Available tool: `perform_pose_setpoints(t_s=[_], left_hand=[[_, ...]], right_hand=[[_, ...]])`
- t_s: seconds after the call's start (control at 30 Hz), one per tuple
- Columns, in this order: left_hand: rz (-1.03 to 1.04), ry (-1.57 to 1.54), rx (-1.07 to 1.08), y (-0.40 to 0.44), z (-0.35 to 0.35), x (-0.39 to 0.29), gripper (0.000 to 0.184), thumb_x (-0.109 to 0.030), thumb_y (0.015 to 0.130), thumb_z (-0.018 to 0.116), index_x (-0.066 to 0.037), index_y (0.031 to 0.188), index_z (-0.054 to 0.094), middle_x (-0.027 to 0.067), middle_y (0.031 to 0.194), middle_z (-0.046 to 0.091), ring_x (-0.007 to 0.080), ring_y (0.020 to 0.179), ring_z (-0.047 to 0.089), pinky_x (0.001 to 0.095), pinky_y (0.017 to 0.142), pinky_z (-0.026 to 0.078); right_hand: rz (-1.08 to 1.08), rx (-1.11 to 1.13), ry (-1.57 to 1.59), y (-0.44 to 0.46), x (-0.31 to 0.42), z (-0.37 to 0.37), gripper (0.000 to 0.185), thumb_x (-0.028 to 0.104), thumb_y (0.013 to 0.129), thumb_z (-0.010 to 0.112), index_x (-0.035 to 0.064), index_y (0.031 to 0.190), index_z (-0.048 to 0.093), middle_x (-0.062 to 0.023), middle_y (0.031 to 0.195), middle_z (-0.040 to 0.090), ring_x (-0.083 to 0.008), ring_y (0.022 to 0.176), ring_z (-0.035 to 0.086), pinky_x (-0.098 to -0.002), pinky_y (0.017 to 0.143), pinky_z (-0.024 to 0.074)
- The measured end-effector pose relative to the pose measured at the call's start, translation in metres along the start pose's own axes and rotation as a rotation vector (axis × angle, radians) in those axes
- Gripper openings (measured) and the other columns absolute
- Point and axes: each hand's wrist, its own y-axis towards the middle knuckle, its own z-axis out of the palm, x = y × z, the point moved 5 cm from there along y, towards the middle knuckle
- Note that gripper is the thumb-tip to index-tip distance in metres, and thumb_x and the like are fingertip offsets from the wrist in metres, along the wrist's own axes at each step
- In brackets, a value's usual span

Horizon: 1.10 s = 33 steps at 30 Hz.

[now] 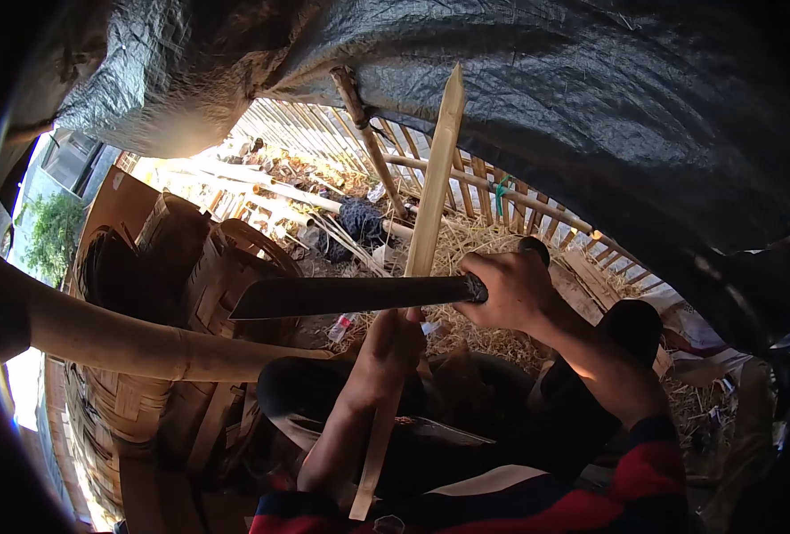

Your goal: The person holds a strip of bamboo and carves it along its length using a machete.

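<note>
Bamboo strip [437,191] runs near to far, pointed end far, held in left hand's [389,347] fist. Right hand [512,289] grips machete [350,298], just right of strip; blade points left, crossing strip beyond left hand. Can't tell whether touching.

I read the knife [359,296] over my remote link as dark metal along its blade, dull and nearly matt. The slat [433,191] looks to me like split bamboo or wood, pale and smooth with a faint sheen. I see a thick pole [137,345] of bamboo, smooth between its ridged joints. The baskets [132,400] are woven from flat plant strips, lightly glossy. I make out a sheet [591,107] of black plastic, wrinkled and shiny. The straw [475,242] is dry and rough; the sleeve [644,467] seems soft, matt cloth.
</note>
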Motion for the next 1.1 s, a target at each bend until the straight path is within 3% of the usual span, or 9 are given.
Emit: perform_pose_setpoints(t_s=[0.27,0.37,0.53,0.6,0.67,0.73,0.9,1.0,1.1], left_hand=[[-0.087,-0.03,-0.127,-0.016,-0.02,0.048,0.012,-0.022,0.102,0.047,-0.014,0.11,0.051,-0.0062,0.071,0.044,0.0029,0.054,0.039,0.0202,0.045,0.03],[-0.215,-0.03,-0.168,-0.024,-0.021,0.041,0.011,-0.022,0.102,0.048,-0.014,0.108,0.051,-0.0058,0.071,0.045,0.0033,0.053,0.04,0.0203,0.043,0.031],[-0.183,-0.1,-0.23,-0.034,-0.028,0.044,0.01,-0.022,0.101,0.049,-0.013,0.104,0.05,-0.0053,0.069,0.044,0.0033,0.05,0.039,0.0198,0.041,0.03],[-0.397,-0.351,-0.295,-0.045,-0.034,0.053,0.011,-0.022,0.1,0.05,-0.012,0.104,0.049,-0.0053,0.068,0.044,0.0032,0.049,0.039,0.019,0.04,0.03],[-0.385,-0.222,-0.237,-0.065,-0.034,0.05,0.01,-0.021,0.101,0.049,-0.012,0.103,0.049,-0.0058,0.069,0.046,0.0029,0.05,0.04,0.0199,0.042,0.032],[-0.383,-0.094,-0.203,-0.084,-0.033,0.047,0.01,-0.021,0.1,0.05,-0.011,0.102,0.049,-0.0069,0.067,0.045,0.0026,0.05,0.04,0.0201,0.043,0.033],[-0.369,-0.171,-0.21,-0.071,-0.016,0.054,0.01,-0.019,0.101,0.049,-0.01,0.103,0.051,-0.0073,0.072,0.046,0.0021,0.055,0.04,0.0185,0.047,0.032],[-0.348,-0.136,-0.15,-0.069,-0.011,0.063,0.012,-0.018,0.101,0.049,-0.009,0.107,0.052,-0.0073,0.075,0.046,0.0011,0.058,0.04,0.0179,0.048,0.031],[-0.359,-0.228,-0.199,-0.077,-0.014,0.071,0.01,-0.02,0.101,0.048,-0.012,0.108,0.048,-0.0071,0.07,0.043,0.0006,0.052,0.038,0.0176,0.042,0.03]], right_hand=[[-0.061,0.192,-0.067,0.003,-0.006,0.042,0.03,0.037,0.065,0.075,0.011,0.071,0.061,-0.0097,0.06,0.063,-0.0288,0.057,0.065,-0.0418,0.053,0.0487],[-0.03,0.239,-0.078,0.007,-0.013,0.051,0.029,0.037,0.064,0.075,0.0116,0.071,0.062,-0.0095,0.058,0.062,-0.029,0.057,0.065,-0.0409,0.053,0.0485],[-0.027,0.192,-0.054,0.009,-0.032,0.062,0.029,0.037,0.063,0.075,0.0109,0.069,0.063,-0.0094,0.056,0.062,-0.0302,0.055,0.064,-0.0417,0.052,0.0488],[0.055,0.143,-0.148,0.013,-0.049,0.053,0.029,0.036,0.064,0.075,0.0106,0.07,0.064,-0.0094,0.055,0.061,-0.031,0.053,0.063,-0.0422,0.053,0.0494],[0.318,0.141,-0.102,0.021,-0.087,0.044,0.025,0.031,0.068,0.072,0.0075,0.071,0.066,-0.0111,0.052,0.058,-0.0276,0.051,0.063,-0.0408,0.053,0.0494],[0.399,0.09,0.066,0.023,-0.117,0.046,0.024,0.029,0.069,0.071,0.0063,0.071,0.065,-0.0116,0.053,0.058,-0.0257,0.05,0.062,-0.0395,0.052,0.0486],[0.122,0.309,-0.058,0.001,-0.028,0.056,0.026,0.033,0.066,0.073,0.0095,0.066,0.062,-0.0103,0.053,0.059,-0.0254,0.048,0.061,-0.0388,0.049,0.0455],[-0.121,0.244,-0.02,-0.016,0.007,0.066,0.026,0.035,0.064,0.072,0.0106,0.064,0.062,-0.011,0.051,0.059,-0.0276,0.046,0.06,-0.0403,0.049,0.0454],[-0.108,0.242,0.081,-0.019,-0.01,0.077,0.026,0.035,0.063,0.071,0.0109,0.063,0.062,-0.0105,0.05,0.057,-0.0273,0.045,0.059,-0.0402,0.048,0.0429]])
